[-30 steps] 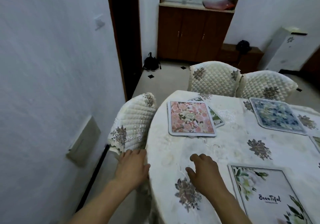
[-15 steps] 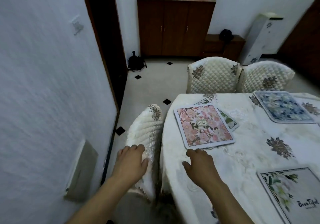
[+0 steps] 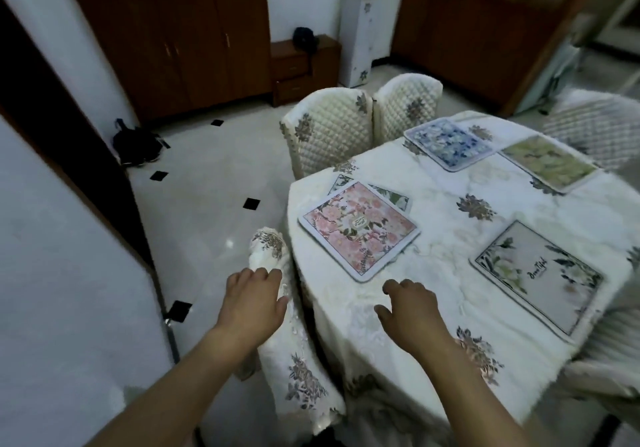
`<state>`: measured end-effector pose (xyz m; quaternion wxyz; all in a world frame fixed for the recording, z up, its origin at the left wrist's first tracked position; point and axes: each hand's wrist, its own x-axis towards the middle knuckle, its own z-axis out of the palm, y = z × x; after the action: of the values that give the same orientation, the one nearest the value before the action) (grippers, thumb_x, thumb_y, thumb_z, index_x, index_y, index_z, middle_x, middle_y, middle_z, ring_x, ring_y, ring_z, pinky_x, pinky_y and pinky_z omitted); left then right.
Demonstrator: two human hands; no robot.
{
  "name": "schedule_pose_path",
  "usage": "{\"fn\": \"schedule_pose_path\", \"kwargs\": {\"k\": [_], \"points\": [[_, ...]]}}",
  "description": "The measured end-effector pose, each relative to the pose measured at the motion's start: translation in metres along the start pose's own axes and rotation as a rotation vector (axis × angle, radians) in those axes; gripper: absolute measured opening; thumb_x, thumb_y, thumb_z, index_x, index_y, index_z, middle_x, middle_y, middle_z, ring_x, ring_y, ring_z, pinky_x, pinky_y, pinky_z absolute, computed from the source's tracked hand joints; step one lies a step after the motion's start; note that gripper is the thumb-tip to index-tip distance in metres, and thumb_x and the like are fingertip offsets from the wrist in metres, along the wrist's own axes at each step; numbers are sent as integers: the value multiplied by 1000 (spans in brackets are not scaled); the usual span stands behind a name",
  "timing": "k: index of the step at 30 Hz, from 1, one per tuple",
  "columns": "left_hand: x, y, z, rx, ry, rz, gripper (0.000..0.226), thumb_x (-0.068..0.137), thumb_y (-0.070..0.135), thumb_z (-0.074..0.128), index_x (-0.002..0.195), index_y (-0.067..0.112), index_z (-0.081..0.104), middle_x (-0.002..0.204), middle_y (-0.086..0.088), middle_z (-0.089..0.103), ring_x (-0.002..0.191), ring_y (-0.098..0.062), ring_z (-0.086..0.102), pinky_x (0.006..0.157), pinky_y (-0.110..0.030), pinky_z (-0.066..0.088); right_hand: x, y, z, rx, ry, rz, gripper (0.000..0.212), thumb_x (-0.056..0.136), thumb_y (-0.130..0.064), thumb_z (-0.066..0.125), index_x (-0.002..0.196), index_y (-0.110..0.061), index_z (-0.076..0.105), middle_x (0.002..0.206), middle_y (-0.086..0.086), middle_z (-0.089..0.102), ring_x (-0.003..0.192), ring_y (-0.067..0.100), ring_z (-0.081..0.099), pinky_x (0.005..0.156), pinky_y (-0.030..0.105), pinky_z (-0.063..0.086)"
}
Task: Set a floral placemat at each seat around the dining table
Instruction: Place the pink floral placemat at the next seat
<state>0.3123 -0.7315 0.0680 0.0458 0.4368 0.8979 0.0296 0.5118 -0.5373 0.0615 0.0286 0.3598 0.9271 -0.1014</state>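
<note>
A pink floral placemat (image 3: 358,228) lies on the dining table (image 3: 446,249), on top of a green-leaf placemat (image 3: 389,194) whose corners stick out. A white placemat with lettering (image 3: 538,275) lies to the right. A blue placemat (image 3: 446,141) and a yellow-green placemat (image 3: 547,162) lie at the far side. My right hand (image 3: 410,306) rests palm down on the cloth just short of the pink mat, fingers apart, holding nothing. My left hand (image 3: 252,301) lies flat on the top of a quilted chair back (image 3: 291,349) beside the table.
Two quilted chairs (image 3: 329,131) stand at the table's far left, another (image 3: 595,124) at the far right. A white wall (image 3: 52,273) is close on my left. Dark wooden cabinets (image 3: 173,41), a black bag (image 3: 136,141) on the tiled floor and a white appliance (image 3: 358,34) stand behind.
My view has swung right and back, bringing the yellow-green mat into sight. My left hand has moved onto the chair back; my right hand has stayed flat near the pink mat.
</note>
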Motion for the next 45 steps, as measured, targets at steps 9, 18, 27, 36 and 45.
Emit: {"fn": "schedule_pose_path", "kwargs": {"k": [9, 18, 27, 36, 45], "points": [[78, -3, 5, 125, -88, 143, 40, 89, 44, 46, 121, 23, 51, 118, -2, 61, 111, -27, 52, 97, -40, 35, 39, -2, 16, -19, -3, 101, 29, 90, -40, 51, 109, -19, 54, 101, 5, 60, 100, 30, 53, 87, 40, 37], [154, -20, 21, 179, -173, 374, 36, 87, 46, 50, 115, 23, 52, 114, -1, 63, 108, -26, 55, 92, -41, 39, 67, -30, 35, -132, -77, 280, 30, 89, -29, 53, 115, -15, 51, 112, 10, 55, 106, 32, 47, 95, 43, 31], [229, -47, 23, 210, -161, 709, 41, 85, 46, 53, 118, 21, 51, 116, -6, 60, 110, -30, 53, 90, -41, 39, 80, -95, 39, -132, -18, 696, 28, 85, -28, 55, 109, -15, 52, 107, 10, 55, 99, 32, 50, 84, 41, 35], [262, -18, 29, 228, -107, 867, 49, 87, 51, 52, 124, 18, 49, 119, -8, 58, 112, -31, 51, 94, -43, 38, 85, -110, 45, -104, 39, 811, 29, 75, -25, 61, 100, -11, 58, 98, 13, 60, 93, 35, 55, 84, 43, 42], [292, -13, 52, 231, -111, 780, 44, 85, 46, 55, 118, 17, 55, 113, -8, 61, 107, -31, 53, 91, -42, 38, 111, -83, 69, -86, 73, 732, 32, 56, -24, 74, 82, -11, 61, 74, 11, 59, 68, 34, 56, 63, 42, 47]]}}
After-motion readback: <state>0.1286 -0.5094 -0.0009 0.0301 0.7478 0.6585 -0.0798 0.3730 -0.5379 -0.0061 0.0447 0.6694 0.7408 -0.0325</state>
